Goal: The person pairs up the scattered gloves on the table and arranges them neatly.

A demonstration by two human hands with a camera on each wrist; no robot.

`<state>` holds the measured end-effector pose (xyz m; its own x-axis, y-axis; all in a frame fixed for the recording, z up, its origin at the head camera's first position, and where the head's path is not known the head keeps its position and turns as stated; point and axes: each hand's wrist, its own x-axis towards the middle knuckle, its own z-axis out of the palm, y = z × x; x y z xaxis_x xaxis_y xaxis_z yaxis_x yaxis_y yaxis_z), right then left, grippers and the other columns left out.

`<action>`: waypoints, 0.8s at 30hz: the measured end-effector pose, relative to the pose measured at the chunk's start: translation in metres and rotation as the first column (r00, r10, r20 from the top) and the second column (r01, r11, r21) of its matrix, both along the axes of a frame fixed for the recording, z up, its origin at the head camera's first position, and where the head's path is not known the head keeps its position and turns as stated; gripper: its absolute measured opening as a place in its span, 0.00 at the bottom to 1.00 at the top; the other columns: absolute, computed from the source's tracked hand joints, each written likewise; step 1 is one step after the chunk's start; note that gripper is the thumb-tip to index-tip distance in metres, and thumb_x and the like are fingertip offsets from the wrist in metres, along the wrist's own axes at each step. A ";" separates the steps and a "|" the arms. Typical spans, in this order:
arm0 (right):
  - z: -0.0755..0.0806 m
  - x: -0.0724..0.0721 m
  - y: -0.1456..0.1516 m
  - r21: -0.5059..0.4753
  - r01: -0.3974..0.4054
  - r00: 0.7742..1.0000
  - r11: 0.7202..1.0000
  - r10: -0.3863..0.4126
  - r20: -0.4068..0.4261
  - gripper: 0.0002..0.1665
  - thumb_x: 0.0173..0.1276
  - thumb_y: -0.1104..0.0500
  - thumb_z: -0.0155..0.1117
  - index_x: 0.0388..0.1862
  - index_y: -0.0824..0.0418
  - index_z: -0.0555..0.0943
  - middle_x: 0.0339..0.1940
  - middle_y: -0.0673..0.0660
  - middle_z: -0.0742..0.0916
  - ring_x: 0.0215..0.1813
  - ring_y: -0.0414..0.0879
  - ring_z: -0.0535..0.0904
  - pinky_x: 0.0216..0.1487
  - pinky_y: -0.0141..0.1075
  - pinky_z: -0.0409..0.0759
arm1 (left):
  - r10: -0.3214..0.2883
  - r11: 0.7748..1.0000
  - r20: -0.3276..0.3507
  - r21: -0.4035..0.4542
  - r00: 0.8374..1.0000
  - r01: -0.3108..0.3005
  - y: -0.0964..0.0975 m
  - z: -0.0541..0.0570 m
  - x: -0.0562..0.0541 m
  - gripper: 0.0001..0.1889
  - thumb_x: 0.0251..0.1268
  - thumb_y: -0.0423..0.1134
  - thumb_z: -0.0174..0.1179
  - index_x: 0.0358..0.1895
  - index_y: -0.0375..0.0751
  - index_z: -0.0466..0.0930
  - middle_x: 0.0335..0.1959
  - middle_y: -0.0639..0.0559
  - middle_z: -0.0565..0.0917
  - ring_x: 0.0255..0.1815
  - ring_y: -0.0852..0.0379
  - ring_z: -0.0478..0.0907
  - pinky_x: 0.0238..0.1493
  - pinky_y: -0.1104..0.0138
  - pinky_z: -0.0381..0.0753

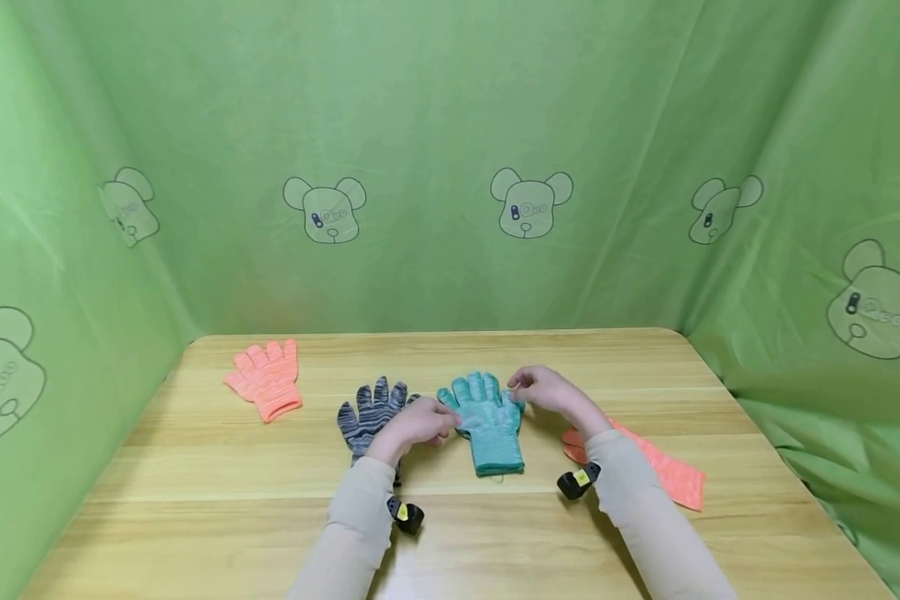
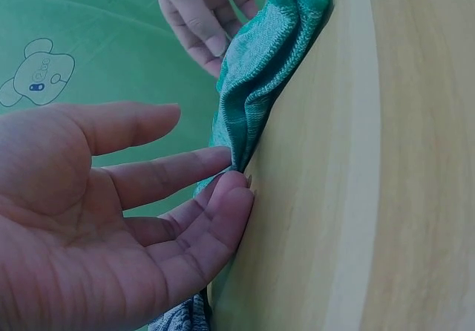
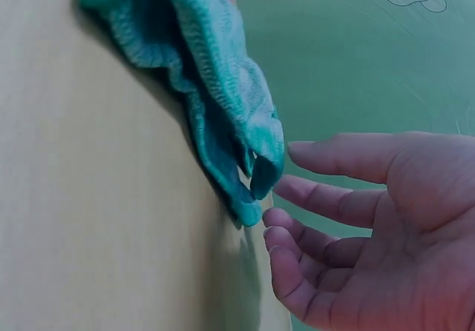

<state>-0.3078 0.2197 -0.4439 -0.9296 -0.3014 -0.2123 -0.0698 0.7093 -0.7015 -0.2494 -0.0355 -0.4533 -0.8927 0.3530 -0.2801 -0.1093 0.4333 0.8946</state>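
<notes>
A teal-green knit glove (image 1: 491, 429) lies on the table between both hands, fingers pointing away and cuff toward me. In the left wrist view the glove (image 2: 256, 67) looks folded or layered along its edge. My left hand (image 1: 418, 421) is at its left side, index fingertip touching or nearly touching it, thumb held apart. At the right side, my right hand (image 1: 546, 389) has loosely bent fingers; in the right wrist view its fingertips (image 3: 286, 190) are close to the glove, with thumb and fingers apart. Below my left hand lies a black-and-grey striped glove (image 1: 371, 414), partly hidden.
An orange glove (image 1: 266, 379) lies at the far left of the wooden table (image 1: 232, 517). Another orange glove (image 1: 671, 473) is at the right, partly covered by the right forearm. Green curtains (image 1: 435, 275) with bear-head prints stand behind and on both sides.
</notes>
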 end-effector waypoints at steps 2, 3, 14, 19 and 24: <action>-0.001 0.002 0.001 0.007 0.013 1.000 1.000 -0.013 0.019 0.18 0.68 0.57 0.61 0.52 0.66 0.78 0.43 0.60 0.80 0.43 0.49 0.74 0.41 0.38 0.75 | -0.002 1.000 -0.004 0.001 1.000 0.002 0.000 0.000 0.000 0.17 0.70 0.40 0.57 0.54 0.33 0.81 0.35 0.47 0.79 0.30 0.57 0.72 0.34 0.68 0.79; -0.001 0.003 0.001 0.006 0.021 0.999 1.000 -0.022 0.028 0.18 0.68 0.57 0.61 0.51 0.66 0.78 0.43 0.60 0.80 0.43 0.49 0.74 0.40 0.38 0.75 | -0.002 1.000 -0.003 0.003 1.000 0.002 0.000 0.000 0.000 0.16 0.70 0.40 0.57 0.54 0.33 0.82 0.32 0.48 0.78 0.30 0.57 0.71 0.34 0.68 0.79; -0.002 0.009 -0.004 -0.056 0.091 0.992 0.994 -0.086 0.097 0.23 0.67 0.60 0.62 0.59 0.66 0.74 0.30 0.57 0.81 0.27 0.47 0.76 0.34 0.38 0.76 | 0.003 1.000 -0.002 -0.010 1.000 -0.003 0.001 0.000 0.000 0.14 0.69 0.40 0.58 0.48 0.33 0.84 0.25 0.53 0.72 0.27 0.58 0.70 0.32 0.69 0.77; -0.005 0.011 -0.001 -0.051 0.121 0.991 0.991 -0.118 0.068 0.22 0.62 0.65 0.64 0.55 0.65 0.73 0.23 0.53 0.77 0.25 0.46 0.76 0.31 0.37 0.75 | 0.005 1.000 0.004 -0.001 1.000 -0.005 0.001 -0.002 -0.001 0.13 0.70 0.41 0.57 0.43 0.33 0.83 0.22 0.54 0.69 0.24 0.58 0.67 0.30 0.69 0.75; -0.006 0.016 0.003 -0.027 0.134 0.989 0.991 -0.132 0.067 0.19 0.62 0.66 0.65 0.49 0.66 0.70 0.22 0.53 0.75 0.24 0.46 0.75 0.31 0.36 0.74 | 0.009 1.000 0.012 0.014 1.000 -0.009 0.000 -0.003 -0.002 0.13 0.71 0.40 0.56 0.44 0.34 0.83 0.19 0.55 0.67 0.23 0.58 0.66 0.29 0.70 0.74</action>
<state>-0.2921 0.2224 -0.4501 -0.9464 -0.1837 -0.2659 0.0700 0.6866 -0.7236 -0.2514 -0.0353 -0.4559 -0.8926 0.3487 -0.2856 -0.1237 0.4199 0.8991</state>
